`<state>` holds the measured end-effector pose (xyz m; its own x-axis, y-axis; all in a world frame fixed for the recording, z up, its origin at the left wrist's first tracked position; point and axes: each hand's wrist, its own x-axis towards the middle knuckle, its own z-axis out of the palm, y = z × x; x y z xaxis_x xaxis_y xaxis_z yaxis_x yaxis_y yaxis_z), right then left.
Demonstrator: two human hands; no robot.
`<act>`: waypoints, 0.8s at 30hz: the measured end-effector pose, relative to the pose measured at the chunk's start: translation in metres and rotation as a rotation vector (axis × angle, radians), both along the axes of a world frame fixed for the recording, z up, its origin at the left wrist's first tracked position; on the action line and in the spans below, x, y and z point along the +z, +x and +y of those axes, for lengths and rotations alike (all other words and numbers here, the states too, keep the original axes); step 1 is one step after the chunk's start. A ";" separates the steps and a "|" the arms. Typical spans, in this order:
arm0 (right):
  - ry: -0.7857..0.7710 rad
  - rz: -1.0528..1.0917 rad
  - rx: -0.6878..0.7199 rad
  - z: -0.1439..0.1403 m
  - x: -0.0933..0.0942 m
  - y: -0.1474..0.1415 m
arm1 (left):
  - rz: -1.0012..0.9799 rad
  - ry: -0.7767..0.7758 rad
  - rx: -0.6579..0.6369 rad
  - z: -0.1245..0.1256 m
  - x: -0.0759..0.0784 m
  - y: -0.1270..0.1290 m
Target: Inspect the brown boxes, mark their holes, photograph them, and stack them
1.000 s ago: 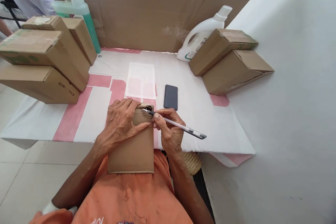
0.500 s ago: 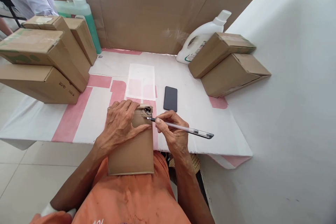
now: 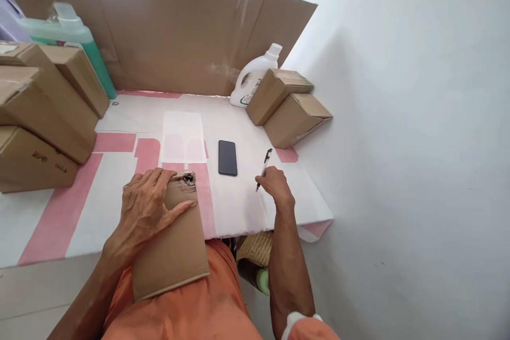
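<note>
Left hand (image 3: pixel 149 207) flat, pinning box (image 3: pixel 171 239); right hand (image 3: pixel 274 183) fingers pinching pen (image 3: pixel 263 169) right of phone (image 3: pixel 228 158). Lay pen flat on surface (image 3: pixel 247 207).

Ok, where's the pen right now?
The pen is in the right hand, over the table's right side, just right of the phone and in front of the two boxes.

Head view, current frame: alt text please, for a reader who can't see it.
A person's left hand presses a flat cardboard box against the table edge while the right hand holds a pen over the table, beside a black phone. Stacked boxes and two detergent bottles line the back.
</note>
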<state>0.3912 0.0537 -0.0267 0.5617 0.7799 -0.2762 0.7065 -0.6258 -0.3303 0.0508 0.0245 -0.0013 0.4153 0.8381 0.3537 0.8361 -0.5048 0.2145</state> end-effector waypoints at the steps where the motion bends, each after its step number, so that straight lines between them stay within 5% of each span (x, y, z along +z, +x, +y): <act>1: -0.049 -0.001 -0.021 0.006 -0.007 0.011 | 0.005 -0.001 -0.002 0.001 -0.001 0.000; 7: -0.204 0.002 -0.019 0.025 -0.036 0.029 | -0.006 0.020 0.011 0.002 -0.001 0.001; 18: 0.117 0.123 -0.005 0.038 -0.050 -0.060 | -0.003 -0.045 0.058 0.003 0.001 0.002; 24: 0.231 0.510 -0.101 0.041 -0.060 -0.053 | -0.048 -0.094 0.077 -0.013 0.011 0.001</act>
